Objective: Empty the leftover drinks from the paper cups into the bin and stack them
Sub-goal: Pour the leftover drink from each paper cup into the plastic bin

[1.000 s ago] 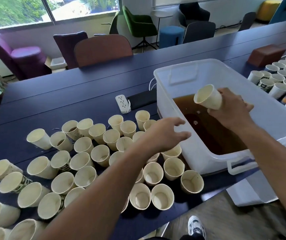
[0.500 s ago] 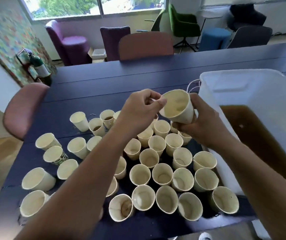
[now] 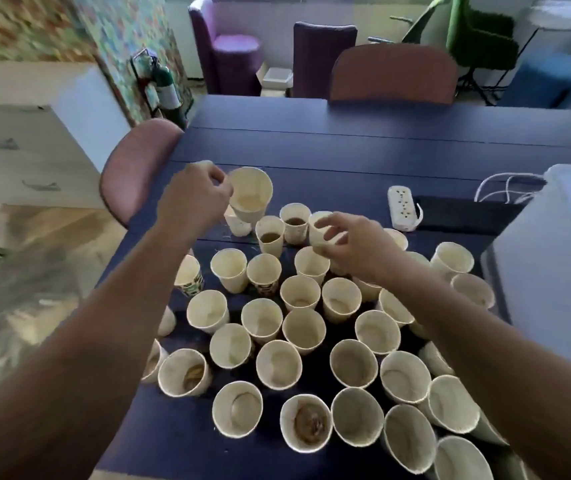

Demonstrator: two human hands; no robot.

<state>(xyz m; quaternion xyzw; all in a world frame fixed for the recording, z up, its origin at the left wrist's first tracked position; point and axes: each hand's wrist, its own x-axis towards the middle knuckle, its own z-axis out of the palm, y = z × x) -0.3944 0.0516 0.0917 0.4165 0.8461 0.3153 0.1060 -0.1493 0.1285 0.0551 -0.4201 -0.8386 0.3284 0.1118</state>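
Note:
Several cream paper cups (image 3: 300, 292) stand crowded on the dark blue table (image 3: 346, 143). My left hand (image 3: 192, 197) holds an empty cup (image 3: 250, 194) by its rim, lifted and tilted above the far-left cups. My right hand (image 3: 353, 245) reaches over the far cups, fingers curled around the rim of a standing cup (image 3: 318, 228). Two cups beside it, one (image 3: 295, 221) and another (image 3: 270, 235), hold brown drink. The white plastic bin (image 3: 554, 271) stands at the right edge; its inside is out of view.
A white power strip (image 3: 402, 207) with its cable and a black pad (image 3: 464, 214) lie behind the cups. A pink chair (image 3: 135, 171) stands at the table's left end, a brown chair (image 3: 393, 72) at the far side. The table's near edge runs below the cups.
The emptied cup passed from my right hand to my left, which carried it left. My right hand left the bin and reached onto a standing cup. The view swung left.

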